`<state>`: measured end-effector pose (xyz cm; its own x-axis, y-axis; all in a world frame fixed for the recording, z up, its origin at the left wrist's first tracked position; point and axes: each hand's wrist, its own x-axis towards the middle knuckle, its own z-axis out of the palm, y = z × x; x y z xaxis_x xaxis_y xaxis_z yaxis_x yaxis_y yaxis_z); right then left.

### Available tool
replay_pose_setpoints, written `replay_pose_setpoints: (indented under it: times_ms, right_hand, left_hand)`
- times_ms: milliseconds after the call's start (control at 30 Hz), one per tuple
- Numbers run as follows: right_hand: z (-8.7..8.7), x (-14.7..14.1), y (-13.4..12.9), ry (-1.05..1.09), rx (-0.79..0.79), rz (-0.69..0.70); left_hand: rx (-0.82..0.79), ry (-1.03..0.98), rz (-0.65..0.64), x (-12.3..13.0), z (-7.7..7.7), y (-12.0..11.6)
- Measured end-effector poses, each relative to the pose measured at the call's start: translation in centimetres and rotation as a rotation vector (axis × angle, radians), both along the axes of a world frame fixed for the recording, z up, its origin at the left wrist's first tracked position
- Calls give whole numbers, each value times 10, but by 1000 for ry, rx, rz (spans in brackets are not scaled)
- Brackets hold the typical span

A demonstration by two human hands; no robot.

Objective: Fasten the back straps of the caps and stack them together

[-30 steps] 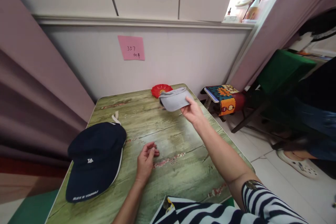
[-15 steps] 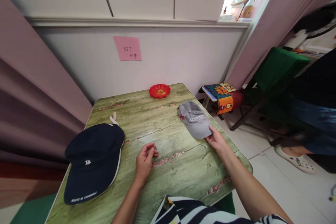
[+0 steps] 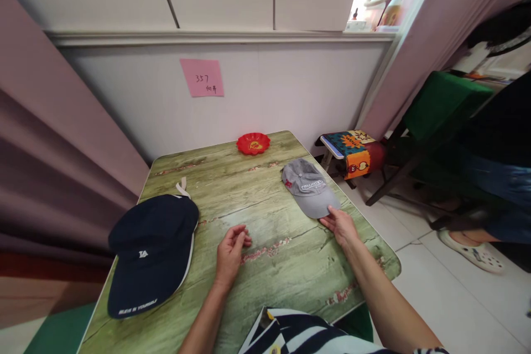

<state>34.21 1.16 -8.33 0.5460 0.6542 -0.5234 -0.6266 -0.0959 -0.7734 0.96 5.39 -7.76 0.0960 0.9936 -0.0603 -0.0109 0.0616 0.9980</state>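
A grey baseball cap [image 3: 305,180] with white lettering and a red mark on its side lies at the right side of the table, brim towards me. My right hand [image 3: 340,225] pinches the brim's front edge, thumb on top and fingers beneath. Near the table's middle, my left hand [image 3: 232,249] rests on its side with relaxed, slightly curled fingers and nothing in them. To its left lies a larger navy baseball cap [image 3: 155,249] with a small white emblem, white lettering along the brim and a pale strap at the back.
A red scalloped dish [image 3: 253,144] sits at the far edge of the wood-patterned table [image 3: 257,199]. Beyond it, a pink note [image 3: 203,78] is stuck to the wall. Right of the table stand a stool with a colourful cover [image 3: 352,152] and a person in a clog [image 3: 473,250].
My right hand has shifted slightly left along the grey cap's brim edge. The left hand keeps its pose, and both caps stay on the table.
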Motion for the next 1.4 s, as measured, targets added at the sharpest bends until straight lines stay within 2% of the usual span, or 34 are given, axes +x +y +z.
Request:
replay_pose_setpoints:
  times_ms: [400, 867, 1033, 1100, 1200, 1300, 1400]
  right_hand:
    - [-6, -9, 4, -104, 19, -93]
    - [-5, -12, -2, -150, 16, -120]
    - [-13, -18, -29, -194, 6, 20]
    - [-17, -25, -44, -298, -28, 81]
    - [-20, -40, -61, -568, -70, 277]
    - [-16, -60, -61, -821, -42, 434]
    - [-10, -82, -44, -1009, 50, 555]
  left_hand:
    - [0, -29, 16, 0, 2, -2]
    - [3, -74, 1, -1, -7, -4]
    - [7, -72, 6, -1, -10, -8]
    - [8, -70, 13, -2, -11, -9]
    - [6, -69, 11, -2, -11, -11]
    - [8, -61, 1, 0, -8, -13]
    - [16, -46, 4, 3, -5, -15]
